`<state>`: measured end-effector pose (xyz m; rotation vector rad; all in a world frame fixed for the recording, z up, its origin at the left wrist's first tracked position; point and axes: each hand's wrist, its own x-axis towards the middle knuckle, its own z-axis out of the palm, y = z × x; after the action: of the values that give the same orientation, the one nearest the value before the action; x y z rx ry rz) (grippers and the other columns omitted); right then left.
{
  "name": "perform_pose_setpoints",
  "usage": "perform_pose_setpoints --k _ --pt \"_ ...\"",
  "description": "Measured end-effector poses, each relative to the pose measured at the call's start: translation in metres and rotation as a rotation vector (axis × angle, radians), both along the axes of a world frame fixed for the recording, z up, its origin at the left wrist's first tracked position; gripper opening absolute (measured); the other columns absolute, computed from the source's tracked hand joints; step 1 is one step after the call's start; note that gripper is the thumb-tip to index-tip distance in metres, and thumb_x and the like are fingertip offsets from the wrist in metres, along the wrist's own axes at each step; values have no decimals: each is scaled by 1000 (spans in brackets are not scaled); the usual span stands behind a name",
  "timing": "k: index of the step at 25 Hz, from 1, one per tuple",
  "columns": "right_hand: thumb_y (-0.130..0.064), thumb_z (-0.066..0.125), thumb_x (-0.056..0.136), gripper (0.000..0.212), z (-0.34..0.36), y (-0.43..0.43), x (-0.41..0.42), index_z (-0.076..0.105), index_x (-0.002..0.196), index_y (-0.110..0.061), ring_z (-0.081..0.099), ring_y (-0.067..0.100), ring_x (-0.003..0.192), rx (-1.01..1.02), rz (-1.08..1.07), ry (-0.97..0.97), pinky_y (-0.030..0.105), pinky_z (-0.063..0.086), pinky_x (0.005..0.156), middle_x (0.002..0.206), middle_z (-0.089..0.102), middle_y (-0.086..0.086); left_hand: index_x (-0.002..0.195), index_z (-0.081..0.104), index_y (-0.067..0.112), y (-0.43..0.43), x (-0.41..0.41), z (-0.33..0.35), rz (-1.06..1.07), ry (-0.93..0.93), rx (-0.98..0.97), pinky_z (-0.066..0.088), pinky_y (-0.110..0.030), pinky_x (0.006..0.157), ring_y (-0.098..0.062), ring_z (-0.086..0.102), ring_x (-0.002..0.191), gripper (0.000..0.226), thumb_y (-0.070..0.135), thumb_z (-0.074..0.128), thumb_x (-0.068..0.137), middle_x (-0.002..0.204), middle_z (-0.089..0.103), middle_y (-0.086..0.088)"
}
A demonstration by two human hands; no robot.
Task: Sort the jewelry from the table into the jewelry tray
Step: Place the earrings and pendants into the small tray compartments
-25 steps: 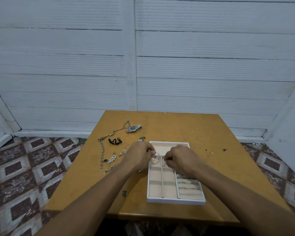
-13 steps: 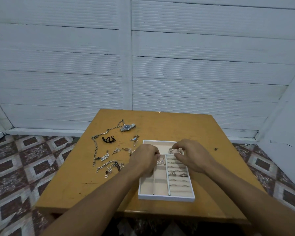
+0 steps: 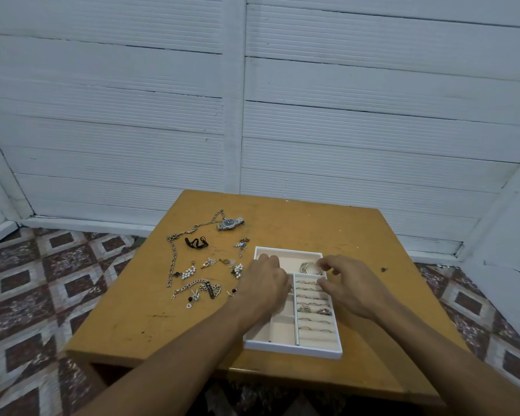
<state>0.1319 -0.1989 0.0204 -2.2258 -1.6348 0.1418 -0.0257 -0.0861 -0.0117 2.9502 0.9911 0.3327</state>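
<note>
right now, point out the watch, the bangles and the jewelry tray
watch (image 3: pixel 229 224), head view, on its dial
bangles (image 3: pixel 309 272), head view, on the near rim
jewelry tray (image 3: pixel 291 349), head view, on its near white wall

Tray (image 3: pixel 291 349) on tabletop (image 3: pixel 327 229), near front edge, right of centre. Bangles (image 3: pixel 309 267) in tray's far compartment; rings (image 3: pixel 312 310) in right column. Left of tray: watch (image 3: pixel 230 224) farthest back, chain (image 3: pixel 173 259) running from it along left side, bracelet (image 3: pixel 192 288) nearer front. Left hand (image 3: pixel 263 288) over tray's left side, right hand (image 3: pixel 351 289) over its right.
</note>
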Motion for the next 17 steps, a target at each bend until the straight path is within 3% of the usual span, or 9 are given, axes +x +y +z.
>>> perform_pose_setpoints --k 7,13,17 --pt "-32 62 87 36 -3 6 -7 59 122 -25 56 11 105 5 1 15 34 48 90 118 63 -9 110 68 18 -1 -10 -4 -75 -35 48 39 -38 81 -23 46 101 37 38 38 100 106 55 -5" --pt "-32 62 88 32 2 20 -24 61 120 -26 57 9 105 25 32 51 33 48 90 117 64 -11 118 65 20 3 -34 -5 -91 -287 -27 42 -36 85 -21 51 101 31 30 45 96 108 59 -2" --pt "-33 61 88 28 2 47 -59 66 114 -26 56 14 110 39 86 27 36 46 93 118 65 -9 117 66 22 18 -69 -7 -19 -326 -53 42 -37 86 -18 54 103 30 30 48 93 109 63 2"
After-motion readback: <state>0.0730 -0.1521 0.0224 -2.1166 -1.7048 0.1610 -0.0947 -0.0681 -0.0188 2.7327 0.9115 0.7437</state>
